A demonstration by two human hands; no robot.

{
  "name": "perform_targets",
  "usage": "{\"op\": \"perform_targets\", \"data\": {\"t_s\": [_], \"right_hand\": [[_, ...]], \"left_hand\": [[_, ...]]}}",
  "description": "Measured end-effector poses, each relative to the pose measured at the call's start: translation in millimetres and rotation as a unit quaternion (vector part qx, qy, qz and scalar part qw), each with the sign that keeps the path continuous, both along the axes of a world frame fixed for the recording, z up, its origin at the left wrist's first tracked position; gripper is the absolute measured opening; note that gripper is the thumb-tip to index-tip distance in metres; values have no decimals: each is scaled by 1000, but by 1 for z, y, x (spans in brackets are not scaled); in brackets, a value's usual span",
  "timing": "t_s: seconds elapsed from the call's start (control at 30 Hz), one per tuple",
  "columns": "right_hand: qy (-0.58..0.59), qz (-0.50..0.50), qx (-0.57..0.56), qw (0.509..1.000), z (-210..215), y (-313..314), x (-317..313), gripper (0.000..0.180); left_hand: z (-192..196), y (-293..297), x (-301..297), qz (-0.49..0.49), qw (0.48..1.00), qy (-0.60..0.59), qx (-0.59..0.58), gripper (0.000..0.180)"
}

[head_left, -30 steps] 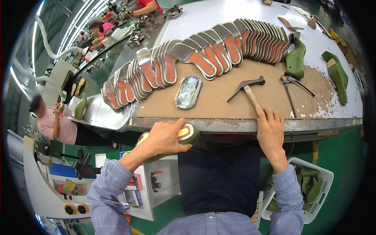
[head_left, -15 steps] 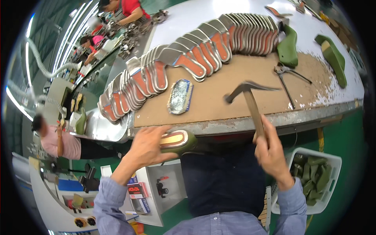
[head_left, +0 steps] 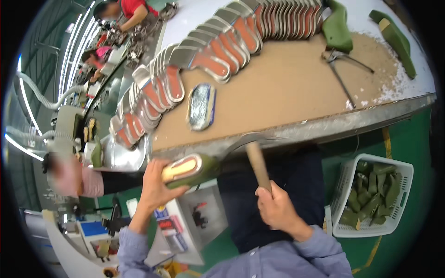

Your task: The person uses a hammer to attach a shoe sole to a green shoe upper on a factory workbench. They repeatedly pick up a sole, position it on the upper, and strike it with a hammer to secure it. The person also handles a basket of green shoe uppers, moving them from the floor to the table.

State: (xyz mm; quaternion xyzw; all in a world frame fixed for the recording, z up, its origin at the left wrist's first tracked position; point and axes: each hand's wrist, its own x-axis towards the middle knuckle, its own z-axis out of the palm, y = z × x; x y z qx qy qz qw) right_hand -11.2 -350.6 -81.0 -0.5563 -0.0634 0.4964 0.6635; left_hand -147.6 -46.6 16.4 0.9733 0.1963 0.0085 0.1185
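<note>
- The hammer [head_left: 258, 164] has moved from over the board [head_left: 273, 92] to just beside the last [head_left: 204, 171], so the tool is within reach of the work; contact is unclear.
- Right hand [head_left: 279, 208] clamps the hammer's handle; left hand [head_left: 155, 187] grips the last before the table edge.
- The white crate [head_left: 344, 190] holds green forms [head_left: 375, 194].
- The oval tray [head_left: 200, 106] has silvery contents, too blurred to name.

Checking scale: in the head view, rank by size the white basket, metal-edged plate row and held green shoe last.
1. Plate row
2. White basket
3. Green shoe last, partly covered by the left hand
</note>
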Motion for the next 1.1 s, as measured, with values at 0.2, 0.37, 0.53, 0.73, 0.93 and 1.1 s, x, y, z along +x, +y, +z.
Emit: {"op": "perform_targets", "data": {"t_s": [0.2, 0.37, 0.53, 0.73, 0.93, 1.1], "right_hand": [[-170, -412, 140, 884, 53, -97, 100, 29], [28, -406, 23, 913, 24, -18, 19, 23], [-8, -48, 55, 997, 26, -17, 12, 19], [-458, 58, 26, 887, 94, -12, 46, 17], [-567, 142, -49, 810, 83, 25, 52, 23], [-577, 11, -80, 813, 94, 1, 69, 20]], "left_hand": [[5, -14, 23, -37, 999, -12, 6, 68], [11, -14, 36, -58, 997, -18, 38, 68], [7, -25, 35, -68, 997, -11, 39, 67], [8, -30, 21, -35, 998, -30, 50, 69], [6, -32, 16, -51, 995, -10, 90, 76], [1, -38, 46, -72, 995, 55, 30, 83]]}}
